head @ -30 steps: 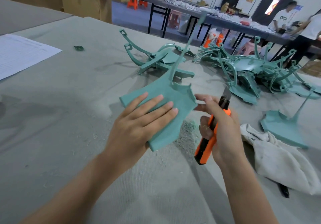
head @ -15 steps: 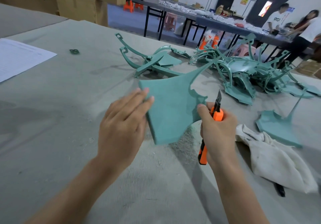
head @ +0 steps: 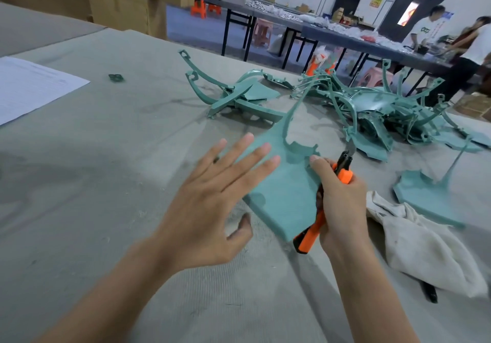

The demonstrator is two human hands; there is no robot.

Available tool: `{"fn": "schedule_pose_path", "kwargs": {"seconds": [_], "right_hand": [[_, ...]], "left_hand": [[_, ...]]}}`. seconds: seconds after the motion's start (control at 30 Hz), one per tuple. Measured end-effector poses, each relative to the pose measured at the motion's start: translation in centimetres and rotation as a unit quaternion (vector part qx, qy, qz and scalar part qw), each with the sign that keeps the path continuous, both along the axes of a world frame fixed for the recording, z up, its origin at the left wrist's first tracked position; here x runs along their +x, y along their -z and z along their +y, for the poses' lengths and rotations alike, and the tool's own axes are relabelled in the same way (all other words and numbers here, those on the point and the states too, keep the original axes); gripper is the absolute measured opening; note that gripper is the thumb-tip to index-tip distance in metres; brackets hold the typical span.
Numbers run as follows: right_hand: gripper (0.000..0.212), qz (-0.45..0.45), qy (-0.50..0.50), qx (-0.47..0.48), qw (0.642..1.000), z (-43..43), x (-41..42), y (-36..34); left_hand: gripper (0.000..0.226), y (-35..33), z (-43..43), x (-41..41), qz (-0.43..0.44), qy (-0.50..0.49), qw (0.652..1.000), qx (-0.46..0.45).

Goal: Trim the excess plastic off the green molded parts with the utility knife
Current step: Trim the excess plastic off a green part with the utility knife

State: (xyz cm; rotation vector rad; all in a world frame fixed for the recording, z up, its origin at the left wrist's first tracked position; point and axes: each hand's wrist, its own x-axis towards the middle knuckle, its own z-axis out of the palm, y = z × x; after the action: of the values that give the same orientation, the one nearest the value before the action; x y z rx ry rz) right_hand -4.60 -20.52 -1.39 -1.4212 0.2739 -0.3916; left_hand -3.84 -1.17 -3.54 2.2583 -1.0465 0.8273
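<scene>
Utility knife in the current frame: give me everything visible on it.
The utility knife has an orange body with black trim, plastic by the look, and a short blade out at the top. It is tilted, blade up and away, butt end low. The right hand wraps its middle, hiding that stretch. It lies along the right edge of the green part.

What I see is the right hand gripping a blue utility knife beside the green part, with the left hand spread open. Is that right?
Not quite: the knife's handle is orange, not blue, as the head view shows. The right hand does grip the utility knife beside the green part, and the left hand is spread open.
</scene>
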Motion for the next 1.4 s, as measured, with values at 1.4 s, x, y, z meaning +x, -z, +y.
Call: {"fn": "schedule_pose_path", "kwargs": {"seconds": [1.4], "right_hand": [[0.048,-0.151,-0.195,-0.226,0.943,3.9,-2.3,-0.1]], "left_hand": [[0.073,0.3,-0.9,-0.7,0.097,-0.249,0.959,-0.091]]}}
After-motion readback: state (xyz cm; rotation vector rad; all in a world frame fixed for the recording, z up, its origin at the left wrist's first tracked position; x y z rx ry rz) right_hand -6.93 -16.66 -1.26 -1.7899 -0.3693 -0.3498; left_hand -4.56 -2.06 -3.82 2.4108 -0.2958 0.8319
